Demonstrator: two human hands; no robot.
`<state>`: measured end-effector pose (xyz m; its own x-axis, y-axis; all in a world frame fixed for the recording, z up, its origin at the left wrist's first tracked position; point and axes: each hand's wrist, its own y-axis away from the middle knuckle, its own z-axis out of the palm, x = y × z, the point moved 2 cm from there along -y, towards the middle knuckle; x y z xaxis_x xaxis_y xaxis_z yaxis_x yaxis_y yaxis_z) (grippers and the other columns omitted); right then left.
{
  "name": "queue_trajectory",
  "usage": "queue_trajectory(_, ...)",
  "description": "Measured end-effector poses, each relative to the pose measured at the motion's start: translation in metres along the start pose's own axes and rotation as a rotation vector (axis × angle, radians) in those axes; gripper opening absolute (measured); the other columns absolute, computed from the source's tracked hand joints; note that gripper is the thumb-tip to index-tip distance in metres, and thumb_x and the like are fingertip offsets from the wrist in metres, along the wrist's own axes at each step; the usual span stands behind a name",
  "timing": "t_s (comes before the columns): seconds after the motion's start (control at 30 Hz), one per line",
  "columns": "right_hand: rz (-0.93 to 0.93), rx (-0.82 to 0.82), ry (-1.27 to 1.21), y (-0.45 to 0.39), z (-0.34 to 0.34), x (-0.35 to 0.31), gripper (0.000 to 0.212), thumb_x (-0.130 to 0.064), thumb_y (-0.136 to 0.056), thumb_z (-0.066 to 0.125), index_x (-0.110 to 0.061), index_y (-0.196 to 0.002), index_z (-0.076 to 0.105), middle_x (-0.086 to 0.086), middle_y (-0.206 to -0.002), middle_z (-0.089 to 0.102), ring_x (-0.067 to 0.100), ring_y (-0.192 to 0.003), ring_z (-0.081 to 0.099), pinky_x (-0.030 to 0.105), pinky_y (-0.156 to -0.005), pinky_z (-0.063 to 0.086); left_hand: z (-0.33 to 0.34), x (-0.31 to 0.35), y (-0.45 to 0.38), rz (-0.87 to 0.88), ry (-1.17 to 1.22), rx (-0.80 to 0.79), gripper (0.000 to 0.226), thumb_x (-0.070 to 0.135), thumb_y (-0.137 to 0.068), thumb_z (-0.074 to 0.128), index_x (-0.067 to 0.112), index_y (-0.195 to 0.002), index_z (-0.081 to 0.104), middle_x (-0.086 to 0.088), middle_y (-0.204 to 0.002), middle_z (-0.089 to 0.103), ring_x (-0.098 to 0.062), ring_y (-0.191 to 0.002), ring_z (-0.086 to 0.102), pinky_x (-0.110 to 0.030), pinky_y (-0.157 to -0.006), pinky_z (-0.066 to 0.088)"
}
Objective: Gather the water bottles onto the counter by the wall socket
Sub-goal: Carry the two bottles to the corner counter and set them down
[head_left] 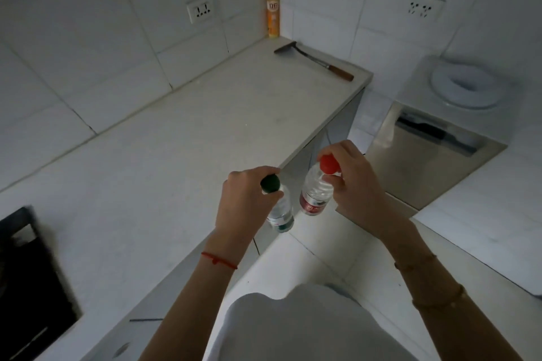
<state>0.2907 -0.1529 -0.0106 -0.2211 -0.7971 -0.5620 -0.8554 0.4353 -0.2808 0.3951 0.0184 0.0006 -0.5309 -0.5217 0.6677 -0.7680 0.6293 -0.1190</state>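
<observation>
My left hand (246, 199) grips a clear water bottle with a green cap (281, 215) by its neck, hanging just off the front edge of the white counter (176, 149). My right hand (352, 184) holds a second clear bottle with a red cap and red label (315, 195) by its neck, in the air beside the counter's end. The two bottles hang side by side, a little apart. A wall socket (200, 9) sits in the tiled wall above the counter's far part.
A yellow spray can (273, 10) stands in the far corner, with a wooden-handled scraper (315, 63) lying near it. A black hob (32, 281) is set in the counter at left. A steel water dispenser (434, 138) stands to the right, below another socket (425, 6).
</observation>
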Motion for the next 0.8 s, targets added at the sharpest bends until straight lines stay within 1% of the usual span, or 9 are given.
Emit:
queue_trajectory(0.13,-0.035,-0.025,-0.038,-0.061,0.003,0.028,0.038,0.004,-0.076,0.067,-0.014,-0.107,0.052,0.002,-0.112,0.050,0.014,-0.099,0.048,0.021,-0.086,0.039,0.012,0.004,-0.059,-0.018,-0.025,0.030,0.041,0.017,-0.070,0.079,0.021,-0.110,0.070,-0.001,-0.106,0.074,-0.014,-0.091,0.069,-0.030,-0.087,0.055)
queue_trajectory(0.17,-0.043,-0.040,-0.046,-0.076,0.004,0.035,0.038,0.003,-0.077,0.067,-0.013,-0.108,0.052,0.003,-0.114,0.051,0.016,-0.102,0.049,0.022,-0.088,0.040,0.015,0.005,-0.074,-0.028,-0.031,0.041,0.041,0.017,-0.070,0.079,0.021,-0.110,0.070,-0.001,-0.106,0.073,-0.014,-0.092,0.069,-0.031,-0.088,0.055)
queue_trajectory(0.23,-0.056,-0.073,-0.044,-0.107,0.008,0.051,0.038,0.000,-0.078,0.068,-0.014,-0.110,0.052,0.006,-0.117,0.053,0.020,-0.107,0.050,0.028,-0.091,0.044,0.023,0.004,-0.102,-0.060,-0.038,0.064,0.041,0.017,-0.070,0.079,0.021,-0.110,0.070,-0.001,-0.107,0.073,-0.015,-0.093,0.069,-0.031,-0.089,0.055)
queue_trajectory(0.3,-0.082,-0.099,-0.020,-0.141,0.012,0.067,0.039,-0.003,-0.078,0.069,-0.014,-0.112,0.053,0.007,-0.117,0.053,0.022,-0.109,0.049,0.032,-0.092,0.045,0.032,0.004,-0.130,-0.092,-0.051,0.097,0.042,0.017,-0.070,0.080,0.021,-0.110,0.070,-0.001,-0.107,0.073,-0.015,-0.094,0.069,-0.031,-0.089,0.055)
queue_trajectory(0.43,-0.182,-0.175,-0.039,-0.215,0.016,0.097,0.040,-0.003,-0.077,0.069,-0.016,-0.111,0.052,0.005,-0.117,0.052,0.019,-0.106,0.046,0.026,-0.087,0.041,0.049,0.010,-0.188,-0.181,-0.048,0.178,0.042,0.016,-0.069,0.080,0.020,-0.110,0.070,-0.002,-0.107,0.073,-0.017,-0.095,0.069,-0.034,-0.089,0.055)
queue_trajectory(0.6,-0.314,-0.262,-0.039,-0.307,0.019,0.129,0.040,-0.007,-0.078,0.069,-0.021,-0.109,0.049,0.001,-0.116,0.049,0.010,-0.102,0.040,0.021,-0.083,0.035,0.066,0.022,-0.255,-0.312,-0.046,0.281,0.042,0.014,-0.068,0.080,0.021,-0.108,0.071,-0.002,-0.106,0.073,-0.017,-0.094,0.069,-0.032,-0.089,0.055)
queue_trajectory(0.73,-0.426,-0.320,-0.053,-0.369,0.027,0.144,0.038,-0.009,-0.079,0.069,-0.021,-0.109,0.048,0.000,-0.116,0.048,0.012,-0.103,0.043,0.021,-0.084,0.035,0.075,0.026,-0.306,-0.387,-0.069,0.347,0.041,0.014,-0.068,0.080,0.021,-0.108,0.071,-0.001,-0.107,0.073,-0.017,-0.095,0.068,-0.032,-0.090,0.054)
queue_trajectory(0.8,-0.467,-0.331,-0.054,-0.396,0.033,0.147,0.038,-0.009,-0.079,0.069,-0.020,-0.109,0.048,0.001,-0.115,0.049,0.014,-0.104,0.045,0.020,-0.085,0.035,0.075,0.025,-0.328,-0.424,-0.082,0.374,0.041,0.015,-0.069,0.080,0.021,-0.108,0.070,-0.001,-0.108,0.073,-0.017,-0.096,0.068,-0.028,-0.091,0.052)
